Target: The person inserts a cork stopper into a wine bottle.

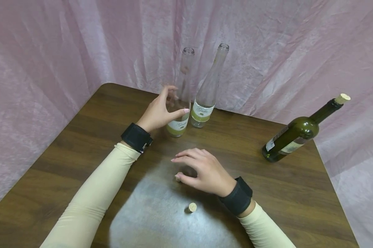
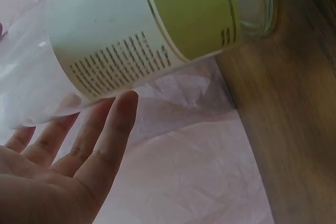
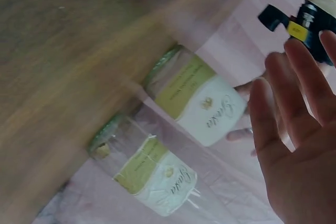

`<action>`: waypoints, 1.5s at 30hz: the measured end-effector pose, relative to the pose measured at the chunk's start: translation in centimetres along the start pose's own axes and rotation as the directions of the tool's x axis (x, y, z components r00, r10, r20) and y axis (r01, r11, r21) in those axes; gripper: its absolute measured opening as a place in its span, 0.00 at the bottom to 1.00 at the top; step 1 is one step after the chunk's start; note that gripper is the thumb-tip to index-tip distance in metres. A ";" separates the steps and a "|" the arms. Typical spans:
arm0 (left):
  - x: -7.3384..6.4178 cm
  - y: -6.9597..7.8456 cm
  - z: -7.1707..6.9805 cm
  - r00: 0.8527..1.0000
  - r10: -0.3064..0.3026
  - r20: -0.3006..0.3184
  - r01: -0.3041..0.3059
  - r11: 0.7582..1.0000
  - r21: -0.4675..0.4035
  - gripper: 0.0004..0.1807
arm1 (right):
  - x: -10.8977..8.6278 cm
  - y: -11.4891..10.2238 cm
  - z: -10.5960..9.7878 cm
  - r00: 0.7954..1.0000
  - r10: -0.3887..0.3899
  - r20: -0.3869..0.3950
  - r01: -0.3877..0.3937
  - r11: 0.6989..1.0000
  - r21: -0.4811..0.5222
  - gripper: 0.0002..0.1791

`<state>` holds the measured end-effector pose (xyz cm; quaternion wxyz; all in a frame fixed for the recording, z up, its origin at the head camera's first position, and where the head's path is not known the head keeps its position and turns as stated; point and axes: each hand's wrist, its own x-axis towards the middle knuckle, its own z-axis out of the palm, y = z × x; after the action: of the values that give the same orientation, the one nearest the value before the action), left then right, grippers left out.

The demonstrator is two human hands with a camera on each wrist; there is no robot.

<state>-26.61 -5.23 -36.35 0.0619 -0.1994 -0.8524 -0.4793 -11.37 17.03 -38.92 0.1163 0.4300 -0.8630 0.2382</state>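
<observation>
My left hand (image 1: 160,112) reaches around a clear glass bottle (image 1: 177,128) with a white and green label, thumb in front and fingers behind. In the left wrist view its fingers (image 2: 123,111) are loosely extended, the tips right at the edge of the bottle. A second clear bottle (image 1: 202,112), labelled alike, stands upright just to its right. Both mouths are uncorked. Over the table's middle, my right hand (image 1: 206,172) has its thumb and fingers spread apart, the thumb tip overlapping a small cork (image 1: 177,178). Another cork (image 1: 192,207) stands nearer the front.
A green wine bottle (image 1: 290,139) with a cork (image 1: 342,99) in its mouth stands on the right of the brown wooden table (image 1: 65,144). Pink curtains (image 1: 121,44) hang behind the table's back edge and along its sides.
</observation>
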 end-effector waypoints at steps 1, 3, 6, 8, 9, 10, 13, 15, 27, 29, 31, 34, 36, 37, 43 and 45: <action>-0.1 0.1 0.0 1.000 0.003 0.005 -0.003 1.000 0.005 0.51 | -0.1 0.1 0.1 1.000 0.008 0.015 -0.008 1.000 0.001 0.22; -0.3 0.2 0.0 1.000 0.006 0.016 -0.007 1.000 0.014 0.52 | -0.2 0.2 0.4 0.999 0.020 0.041 -0.020 1.000 0.007 0.21; -0.6 0.5 0.0 1.000 0.013 0.028 -0.013 1.000 0.022 0.52 | -0.4 0.4 0.6 0.997 0.035 0.073 -0.036 0.999 0.012 0.21; -0.7 0.6 0.0 0.999 0.020 0.038 -0.021 1.000 0.023 0.52 | -0.4 0.6 0.7 0.995 0.044 0.088 -0.045 0.999 0.011 0.21; -0.8 0.7 0.0 0.999 0.025 0.042 -0.026 0.999 0.023 0.52 | -0.4 0.6 0.8 0.994 0.049 0.097 -0.050 0.999 0.009 0.21; -0.9 0.7 0.0 0.999 0.029 0.046 -0.030 0.999 0.021 0.52 | -0.4 0.7 0.8 0.993 0.054 0.108 -0.056 0.998 0.009 0.21; -1.2 1.0 0.0 0.997 0.042 0.061 -0.043 0.999 0.020 0.51 | -0.5 0.8 0.8 0.987 0.072 0.142 -0.074 0.997 0.009 0.21; -1.5 1.3 0.0 0.996 0.052 0.070 -0.053 0.998 0.018 0.49 | -0.5 0.9 0.8 0.984 0.076 0.163 -0.078 0.997 0.006 0.20; -2.7 2.3 0.1 0.987 0.092 0.133 -0.098 0.994 0.043 0.45 | -0.7 1.0 1.0 0.978 0.058 0.201 -0.062 0.998 0.013 0.19; -2.8 2.4 0.1 0.986 0.095 0.137 -0.102 0.994 0.047 0.46 | -0.7 1.0 1.0 0.977 0.062 0.203 -0.066 0.998 0.013 0.18; -2.9 2.5 0.1 0.985 0.098 0.140 -0.107 0.993 0.054 0.46 | -0.7 1.0 1.0 0.976 0.064 0.206 -0.068 0.998 0.014 0.18; -3.0 2.6 0.1 0.983 0.106 0.147 -0.115 0.992 0.059 0.46 | -0.7 1.0 1.1 0.976 0.061 0.209 -0.065 0.998 0.016 0.17; -3.1 2.8 0.0 0.983 0.106 0.153 -0.117 0.991 0.060 0.45 | -0.7 1.0 1.1 0.976 0.057 0.210 -0.062 0.998 0.020 0.17; -3.2 2.9 0.0 0.982 0.106 0.156 -0.117 0.991 0.062 0.44 | -0.6 1.0 1.1 0.976 0.054 0.210 -0.060 0.998 0.021 0.17; -3.4 3.4 -0.1 0.978 0.119 0.169 -0.132 0.989 0.064 0.42 | -0.6 1.0 1.2 0.977 0.049 0.209 -0.057 0.998 0.033 0.17; -3.5 3.6 -0.1 0.977 0.126 0.173 -0.139 0.988 0.067 0.41 | -0.6 1.0 1.2 0.977 0.048 0.209 -0.057 0.998 0.037 0.17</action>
<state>-22.00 -4.64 -34.52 0.0293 -0.2932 -0.8575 -0.4218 -11.81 17.38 -40.51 0.0100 0.4321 -0.8763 0.2131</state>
